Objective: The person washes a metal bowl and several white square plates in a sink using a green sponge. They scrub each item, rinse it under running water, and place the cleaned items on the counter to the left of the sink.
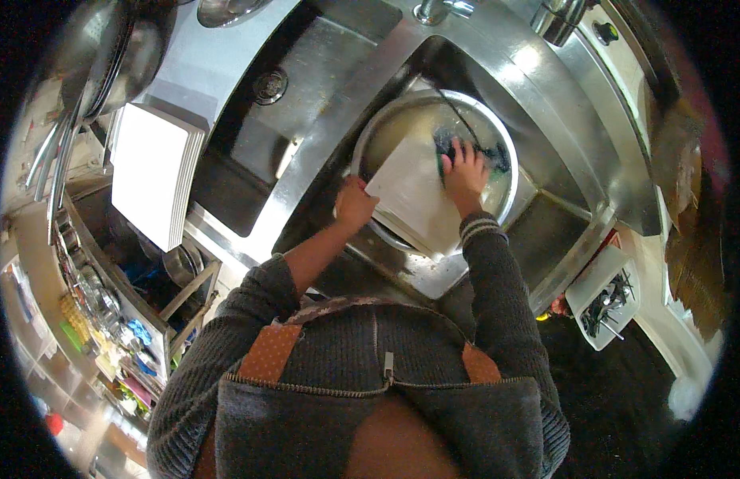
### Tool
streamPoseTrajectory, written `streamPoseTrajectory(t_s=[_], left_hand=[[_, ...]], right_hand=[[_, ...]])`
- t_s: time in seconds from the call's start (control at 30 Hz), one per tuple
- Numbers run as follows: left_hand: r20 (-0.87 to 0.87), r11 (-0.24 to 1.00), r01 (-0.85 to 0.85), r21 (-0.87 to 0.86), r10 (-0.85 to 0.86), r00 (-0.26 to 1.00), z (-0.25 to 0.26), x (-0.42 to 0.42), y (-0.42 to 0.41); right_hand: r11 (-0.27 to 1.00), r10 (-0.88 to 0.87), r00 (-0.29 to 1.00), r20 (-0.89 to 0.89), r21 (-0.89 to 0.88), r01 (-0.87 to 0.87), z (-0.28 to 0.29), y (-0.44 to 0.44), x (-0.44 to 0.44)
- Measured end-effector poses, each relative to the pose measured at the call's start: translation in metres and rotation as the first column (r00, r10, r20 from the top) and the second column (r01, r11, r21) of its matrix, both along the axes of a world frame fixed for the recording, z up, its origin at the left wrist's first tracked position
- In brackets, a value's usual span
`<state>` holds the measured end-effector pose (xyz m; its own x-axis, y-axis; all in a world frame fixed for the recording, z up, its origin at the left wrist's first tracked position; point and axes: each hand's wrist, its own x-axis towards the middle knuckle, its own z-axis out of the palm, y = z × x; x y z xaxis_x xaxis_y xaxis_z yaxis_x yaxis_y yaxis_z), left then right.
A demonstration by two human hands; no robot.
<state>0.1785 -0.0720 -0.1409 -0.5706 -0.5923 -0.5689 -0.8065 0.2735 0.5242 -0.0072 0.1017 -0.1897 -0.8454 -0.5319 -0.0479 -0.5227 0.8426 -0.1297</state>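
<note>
A large round metal basin of cloudy water sits in the right sink bowl. A stack of flat, pale rectangular plates or trays rests tilted in it, over the near rim. My left hand grips the stack's left corner. At the stack's right side, my right hand lies with spread fingers over a dark and green thing, perhaps a scrubber; whether the fingers hold it cannot be told. Part of the stack and the dark thing are under water.
A second sink bowl with a drain lies left. Beyond it stands a stack of white rectangular plates or trays. A faucet rises at the far edge. A white container of dark utensils is at right.
</note>
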Motion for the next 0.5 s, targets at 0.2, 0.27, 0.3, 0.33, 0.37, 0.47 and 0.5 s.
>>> streamPoseTrajectory(t_s=[0.2, 0.27, 0.3, 0.33, 0.37, 0.47, 0.5], left_hand=[[-0.079, 0.998, -0.055, -0.036, 0.052, 0.996, -0.020, 0.004, -0.004], [-0.106, 0.995, -0.055, -0.084, 0.046, 0.993, -0.001, -0.003, -0.005], [-0.147, 0.992, -0.125, -0.027, 0.119, 0.982, -0.005, 0.000, -0.002], [-0.181, 0.981, -0.191, 0.022, 0.192, 0.965, -0.019, 0.005, -0.002], [-0.209, 0.965, -0.253, 0.072, 0.262, 0.942, -0.034, 0.009, -0.003], [-0.192, 0.948, -0.301, 0.101, 0.315, 0.929, -0.049, 0.011, -0.006], [-0.181, 0.948, -0.310, 0.074, 0.318, 0.931, -0.048, 0.008, -0.005]], right_hand=[[0.995, -0.091, 0.995, 0.045, 0.054, 0.089, 0.021, 0.043, 0.061], [0.989, -0.087, 0.983, 0.164, -0.102, 0.105, 0.025, 0.025, 0.087], [0.973, -0.050, 0.987, 0.152, -0.217, 0.083, 0.011, 0.019, 0.096], [0.952, -0.045, 0.984, 0.174, -0.291, 0.095, 0.012, 0.001, 0.097], [0.925, -0.040, 0.979, 0.198, -0.364, 0.112, 0.016, -0.020, 0.097], [0.928, 0.002, 0.977, 0.213, -0.365, 0.078, 0.033, -0.069, 0.115], [0.925, 0.060, 0.971, 0.231, -0.379, 0.033, 0.041, -0.072, 0.121]])
